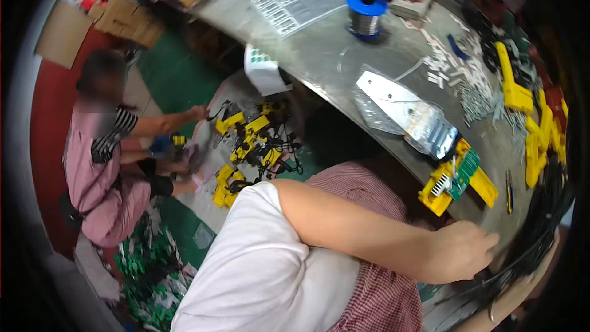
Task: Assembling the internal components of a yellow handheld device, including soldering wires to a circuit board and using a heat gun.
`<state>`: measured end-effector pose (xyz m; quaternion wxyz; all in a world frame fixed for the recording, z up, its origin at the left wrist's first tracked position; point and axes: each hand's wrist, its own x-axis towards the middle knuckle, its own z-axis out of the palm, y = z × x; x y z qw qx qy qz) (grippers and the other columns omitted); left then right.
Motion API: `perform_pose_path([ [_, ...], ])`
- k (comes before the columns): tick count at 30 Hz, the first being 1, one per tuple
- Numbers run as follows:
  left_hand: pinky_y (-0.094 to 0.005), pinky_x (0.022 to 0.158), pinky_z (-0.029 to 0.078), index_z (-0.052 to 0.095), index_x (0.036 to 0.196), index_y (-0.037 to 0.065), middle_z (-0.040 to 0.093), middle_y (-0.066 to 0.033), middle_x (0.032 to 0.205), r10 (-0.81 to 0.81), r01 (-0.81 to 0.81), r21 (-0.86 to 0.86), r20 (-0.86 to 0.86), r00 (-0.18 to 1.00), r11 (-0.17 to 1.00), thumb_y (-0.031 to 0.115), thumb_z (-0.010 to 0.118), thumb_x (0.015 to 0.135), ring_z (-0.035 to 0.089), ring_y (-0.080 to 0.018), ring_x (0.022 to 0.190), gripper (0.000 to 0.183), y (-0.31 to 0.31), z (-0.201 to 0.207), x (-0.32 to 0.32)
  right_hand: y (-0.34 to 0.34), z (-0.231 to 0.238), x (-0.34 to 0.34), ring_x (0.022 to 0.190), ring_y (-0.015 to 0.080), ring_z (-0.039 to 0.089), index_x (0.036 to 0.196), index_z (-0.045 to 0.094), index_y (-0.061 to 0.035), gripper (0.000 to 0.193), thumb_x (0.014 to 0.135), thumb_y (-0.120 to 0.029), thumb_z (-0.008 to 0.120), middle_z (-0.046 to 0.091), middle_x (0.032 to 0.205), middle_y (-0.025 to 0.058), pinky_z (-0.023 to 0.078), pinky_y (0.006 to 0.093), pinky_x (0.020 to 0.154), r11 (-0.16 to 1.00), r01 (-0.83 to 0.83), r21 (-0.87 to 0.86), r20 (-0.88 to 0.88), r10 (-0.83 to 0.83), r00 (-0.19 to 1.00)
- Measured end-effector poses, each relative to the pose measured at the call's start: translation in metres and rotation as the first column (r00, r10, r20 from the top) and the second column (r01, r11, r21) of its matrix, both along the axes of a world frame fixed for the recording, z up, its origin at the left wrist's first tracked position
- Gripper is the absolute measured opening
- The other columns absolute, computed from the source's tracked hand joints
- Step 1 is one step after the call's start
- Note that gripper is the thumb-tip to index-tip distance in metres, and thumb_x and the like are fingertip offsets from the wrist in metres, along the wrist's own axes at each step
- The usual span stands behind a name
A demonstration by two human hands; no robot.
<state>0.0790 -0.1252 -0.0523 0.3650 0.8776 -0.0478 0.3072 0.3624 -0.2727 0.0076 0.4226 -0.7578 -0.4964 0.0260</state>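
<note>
Black cable bundle on the tabletop's right edge, at two to three o'clock from the left hand. Long axis roughly one to seven o'clock. Left fingers curled; cannot tell whether they pinch a strand. Right hand nearer, against the bundle's outer side; its fingers obscured, grip cannot be told. Yellow housing with green board at twelve from left hand, apart.
</note>
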Motion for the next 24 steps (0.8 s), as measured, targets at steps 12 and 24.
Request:
perform_pose_path([
  [12,-0.0215,0.06,0.048,0.033,0.141,0.004,0.064,-0.008,0.093,-0.073,-0.061,-0.689,-0.164,0.984,0.722,0.009,0.081,0.078,0.056,-0.0066,0.064,0.08,0.032,0.036,0.037,0.097,0.012,-0.048,0.05,0.0094,0.049,0.078,0.06,-0.0113,0.018,0.09,-0.024,0.061,0.054,0.063,-0.0023,0.038,0.0235,0.046,0.8,0.526,0.289,-0.813,-0.085,0.576],
  [24,-0.0334,0.064,0.048,0.068,0.122,0.014,0.056,-0.0078,0.083,0.0,0.014,0.189,-0.077,0.997,0.982,-0.01,0.062,0.076,0.058,-0.0236,0.072,0.052,0.111,0.073,0.041,0.17,-0.016,0.041,0.056,0.0134,0.059,0.088,0.063,-0.0085,0.012,0.085,-0.019,0.068,0.064,0.074,0.0019,0.04,0.027,0.044,0.676,0.634,0.376,-0.916,0.169,0.364],
])
